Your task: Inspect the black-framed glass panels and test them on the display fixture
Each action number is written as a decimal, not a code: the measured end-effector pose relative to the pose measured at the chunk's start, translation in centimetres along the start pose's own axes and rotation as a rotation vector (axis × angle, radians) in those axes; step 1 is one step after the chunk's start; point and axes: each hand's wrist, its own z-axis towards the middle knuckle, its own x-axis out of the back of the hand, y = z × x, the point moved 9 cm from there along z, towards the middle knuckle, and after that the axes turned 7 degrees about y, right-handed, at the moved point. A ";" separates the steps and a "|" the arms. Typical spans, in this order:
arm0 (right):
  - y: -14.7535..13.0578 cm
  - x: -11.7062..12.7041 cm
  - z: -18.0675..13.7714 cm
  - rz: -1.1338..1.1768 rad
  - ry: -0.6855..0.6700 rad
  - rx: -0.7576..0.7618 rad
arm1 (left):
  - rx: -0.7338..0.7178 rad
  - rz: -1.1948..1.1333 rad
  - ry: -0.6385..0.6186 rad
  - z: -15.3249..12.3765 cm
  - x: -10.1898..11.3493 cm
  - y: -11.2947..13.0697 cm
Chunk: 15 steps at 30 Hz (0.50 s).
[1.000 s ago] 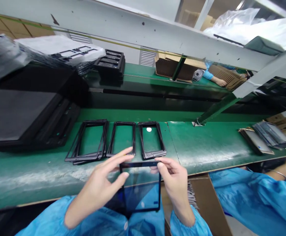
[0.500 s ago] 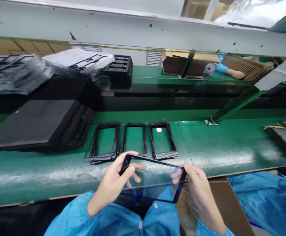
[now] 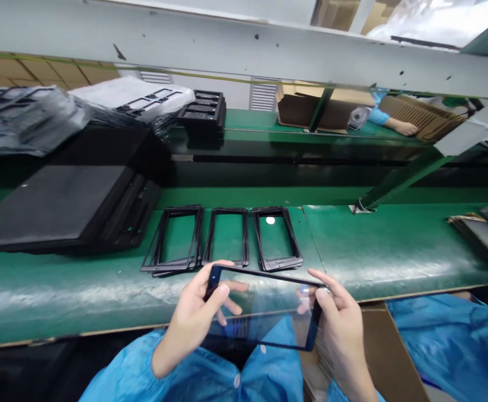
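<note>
A stack of wide black boards (image 3: 68,195) lies at the far left, presumably parked there to stay clear of the hands. The left hand (image 3: 194,321) grasps the left end of a dark-edged glass panel (image 3: 264,307), thumb in front, fingers behind. Beyond the panel, three frame piles (image 3: 245,237) stand in a row, likely spaced apart for easy reach. The right hand's (image 3: 344,324) grip pinches the panel's right end; holding both ends probably steadies it, tilted, before the tabletop's near edge.

The tabletop (image 3: 378,245) is glossy green, scuffed and seamed. Behind it, plastic-wrapped bundles (image 3: 22,125) lie at left, then folded cardboard (image 3: 294,109) and a co-worker's hand (image 3: 401,127); another person's blue clothing (image 3: 470,335) shows at right.
</note>
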 end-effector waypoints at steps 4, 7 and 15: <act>-0.6 0.5 -0.1 -0.075 0.020 0.052 | 0.014 0.000 -0.024 -0.3 -0.2 -0.3; -1.2 0.5 -0.4 -0.070 0.061 0.047 | -0.021 0.082 -0.035 -0.5 0.0 0.4; -3.2 -0.8 -1.6 -0.138 0.051 0.170 | -0.785 0.809 -0.223 -0.6 -3.2 8.2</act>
